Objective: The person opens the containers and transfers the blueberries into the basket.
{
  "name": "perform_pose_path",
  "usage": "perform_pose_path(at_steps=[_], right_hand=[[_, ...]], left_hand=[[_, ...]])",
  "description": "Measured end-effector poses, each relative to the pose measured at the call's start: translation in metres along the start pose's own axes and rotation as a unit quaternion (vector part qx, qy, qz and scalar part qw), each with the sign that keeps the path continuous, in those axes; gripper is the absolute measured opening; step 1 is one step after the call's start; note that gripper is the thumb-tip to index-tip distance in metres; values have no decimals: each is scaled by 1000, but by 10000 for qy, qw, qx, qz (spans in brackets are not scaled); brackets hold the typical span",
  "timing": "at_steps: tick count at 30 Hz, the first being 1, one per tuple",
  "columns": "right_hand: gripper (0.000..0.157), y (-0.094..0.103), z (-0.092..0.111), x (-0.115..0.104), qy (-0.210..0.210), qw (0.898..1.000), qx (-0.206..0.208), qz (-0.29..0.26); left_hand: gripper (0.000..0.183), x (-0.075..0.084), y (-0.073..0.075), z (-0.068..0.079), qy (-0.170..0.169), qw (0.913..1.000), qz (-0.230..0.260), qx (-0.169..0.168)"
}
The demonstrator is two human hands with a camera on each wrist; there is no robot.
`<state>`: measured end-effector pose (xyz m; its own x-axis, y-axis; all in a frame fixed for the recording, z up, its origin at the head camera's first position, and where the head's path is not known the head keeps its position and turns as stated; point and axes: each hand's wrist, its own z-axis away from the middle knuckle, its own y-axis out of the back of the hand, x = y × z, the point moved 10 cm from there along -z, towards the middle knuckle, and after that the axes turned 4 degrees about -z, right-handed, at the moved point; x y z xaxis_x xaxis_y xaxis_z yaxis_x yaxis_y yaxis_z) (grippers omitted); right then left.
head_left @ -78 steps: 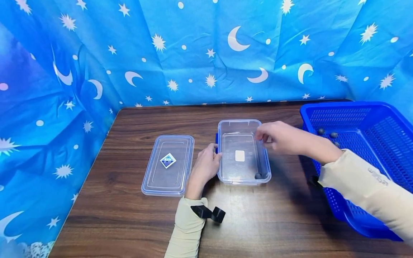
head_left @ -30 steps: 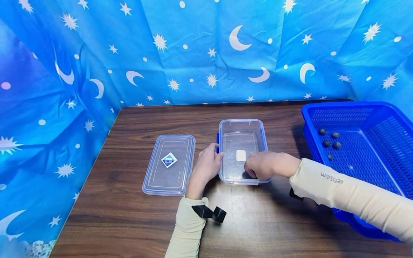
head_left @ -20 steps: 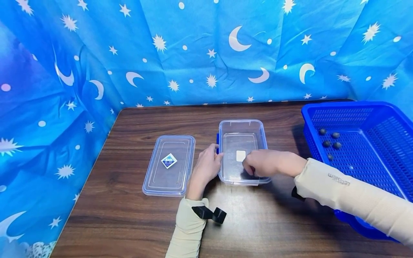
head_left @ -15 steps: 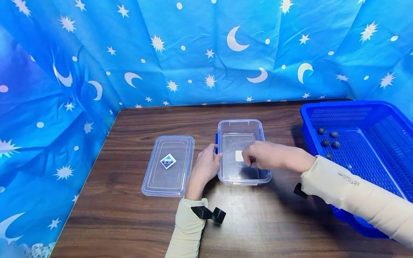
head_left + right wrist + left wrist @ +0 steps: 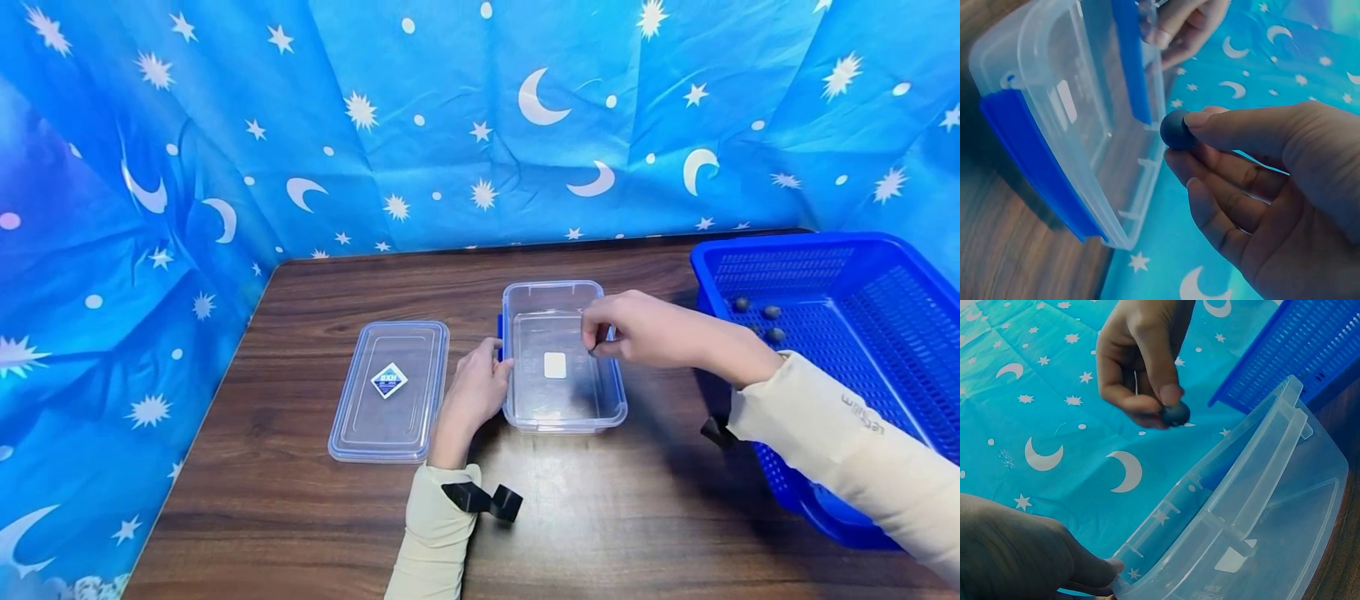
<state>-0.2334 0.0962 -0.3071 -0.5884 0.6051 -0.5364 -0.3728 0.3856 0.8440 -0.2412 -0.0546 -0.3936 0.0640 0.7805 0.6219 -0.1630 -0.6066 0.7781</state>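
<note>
A clear plastic food container (image 5: 525,408) stands lidless on the table. At its left side my left hand (image 5: 480,379) holds the wall near the blue latch; in the left wrist view its thumb touches the rim. My right hand (image 5: 637,329) hovers over the container's right edge, pinching a small dark ball (image 5: 1177,130) between thumb and fingers. The ball is mostly covered by the fingers in the head view, but plain in both wrist views. A white label (image 5: 555,365) shows on the container floor, and no ball lies inside.
Left of the left hand lies the clear lid (image 5: 390,425) with a blue diamond sticker. A blue perforated basket (image 5: 862,333) stands at the right with several dark balls, partly hidden by the right forearm. Behind the wooden table (image 5: 300,517) hangs a blue star-and-moon cloth (image 5: 450,150).
The right hand reached into the container's near right corner, where a dark ball lay, and has since risen up and rightward with the ball. The left hand has stayed at the container's side.
</note>
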Motion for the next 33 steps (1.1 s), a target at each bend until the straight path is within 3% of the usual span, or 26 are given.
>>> perform_pose_path(at_steps=[11,17,30,33], right_hand=[[20,32,28,11,-333,9977,595,0],[17,44,46,26,-786,9943,703,147],[20,65,96,64,-1678,9768,1250,452],[21,70,106,70,-1716,9742,1388,461]], left_hand=[[38,2,1,2,7,10000,8,-5],[38,3,2,2,13,10000,10,-14],[38,3,1,2,-29,10000,-16,27],[38,3,1,2,-22,10000,5,33]])
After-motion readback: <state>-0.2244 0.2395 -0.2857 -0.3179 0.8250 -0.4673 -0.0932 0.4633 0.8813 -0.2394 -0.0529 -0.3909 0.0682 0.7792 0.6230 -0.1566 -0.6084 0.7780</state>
